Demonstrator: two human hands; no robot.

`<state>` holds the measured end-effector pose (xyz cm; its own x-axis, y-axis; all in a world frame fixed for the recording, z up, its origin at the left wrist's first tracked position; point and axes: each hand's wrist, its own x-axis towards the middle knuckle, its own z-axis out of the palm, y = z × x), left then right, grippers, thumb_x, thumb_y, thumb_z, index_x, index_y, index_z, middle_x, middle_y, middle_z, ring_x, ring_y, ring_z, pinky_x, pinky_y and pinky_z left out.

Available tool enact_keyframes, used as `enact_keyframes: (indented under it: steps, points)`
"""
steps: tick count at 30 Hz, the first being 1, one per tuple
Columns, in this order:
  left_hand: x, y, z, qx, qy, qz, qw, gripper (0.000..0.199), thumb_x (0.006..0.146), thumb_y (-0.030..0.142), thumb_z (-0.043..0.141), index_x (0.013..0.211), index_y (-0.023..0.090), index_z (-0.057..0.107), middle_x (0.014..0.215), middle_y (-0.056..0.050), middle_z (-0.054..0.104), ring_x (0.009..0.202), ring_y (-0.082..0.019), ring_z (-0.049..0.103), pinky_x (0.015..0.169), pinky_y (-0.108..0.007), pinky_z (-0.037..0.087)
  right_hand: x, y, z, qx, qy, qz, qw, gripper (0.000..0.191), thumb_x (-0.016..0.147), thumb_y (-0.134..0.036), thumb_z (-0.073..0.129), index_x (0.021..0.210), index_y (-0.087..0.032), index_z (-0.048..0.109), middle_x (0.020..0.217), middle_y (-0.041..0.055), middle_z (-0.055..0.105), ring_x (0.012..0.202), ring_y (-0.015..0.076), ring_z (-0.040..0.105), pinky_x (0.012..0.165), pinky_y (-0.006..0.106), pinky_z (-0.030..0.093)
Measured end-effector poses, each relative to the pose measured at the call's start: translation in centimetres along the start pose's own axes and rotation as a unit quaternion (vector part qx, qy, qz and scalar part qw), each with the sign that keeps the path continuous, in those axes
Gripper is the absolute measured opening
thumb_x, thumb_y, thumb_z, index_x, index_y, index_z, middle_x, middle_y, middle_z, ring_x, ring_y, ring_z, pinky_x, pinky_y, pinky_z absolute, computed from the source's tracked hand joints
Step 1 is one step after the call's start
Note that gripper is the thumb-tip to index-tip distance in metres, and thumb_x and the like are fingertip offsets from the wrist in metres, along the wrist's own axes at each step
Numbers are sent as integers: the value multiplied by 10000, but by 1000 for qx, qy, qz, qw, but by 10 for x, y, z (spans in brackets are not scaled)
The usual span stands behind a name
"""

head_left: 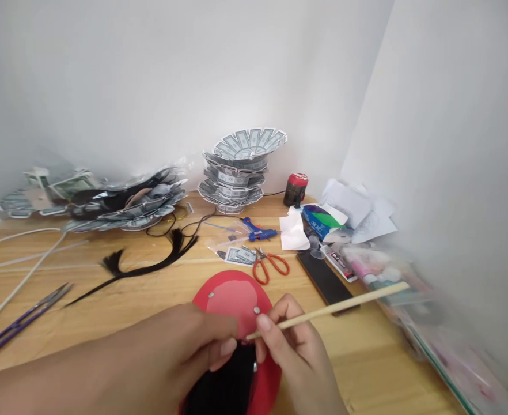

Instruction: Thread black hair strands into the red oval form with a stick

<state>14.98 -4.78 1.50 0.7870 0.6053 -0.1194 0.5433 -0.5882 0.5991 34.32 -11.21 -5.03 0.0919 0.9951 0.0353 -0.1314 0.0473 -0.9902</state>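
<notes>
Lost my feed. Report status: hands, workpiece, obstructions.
Left hand pinning red disc and black tuft. Right hand shut on wooden stick. Red scissors nearby, apart.

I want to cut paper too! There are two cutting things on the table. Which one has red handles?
The small scissors mid-table, beside the blue glue gun, have red loop handles. The thread snips at far left are purple.

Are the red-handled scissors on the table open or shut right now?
Shut, as far as shows: the red-handled scissors lie flat on the table, their two loop handles side by side and the blades together at one point.
</notes>
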Motion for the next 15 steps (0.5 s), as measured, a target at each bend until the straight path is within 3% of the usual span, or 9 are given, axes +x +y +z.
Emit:
enact_keyframes:
  steps: [7,11,15]
  points:
    - [11,30,-5,143,-41,10,989,306,946,125,418,913,223,706,838,2,746,672,-144,641,607,-193,463,0,3,2,9,19,-27,999,410,895,-557,632,704,-226,487,563,-73,522,535,108,468,560,225,377]
    - [12,43,-5,217,-28,0,976,325,932,89,433,748,195,679,701,4,712,552,-136,593,512,-201,405,1,5,1,6,13,-31,999,401,898,-561,629,732,-218,504,563,-70,534,539,108,479,567,225,380]
    - [13,43,1,265,-17,1,964,298,895,56,473,725,190,678,656,-9,712,483,-141,567,445,-218,358,2,7,1,2,10,-43,999,384,909,-543,624,741,-212,523,561,-70,543,526,101,455,545,222,353]
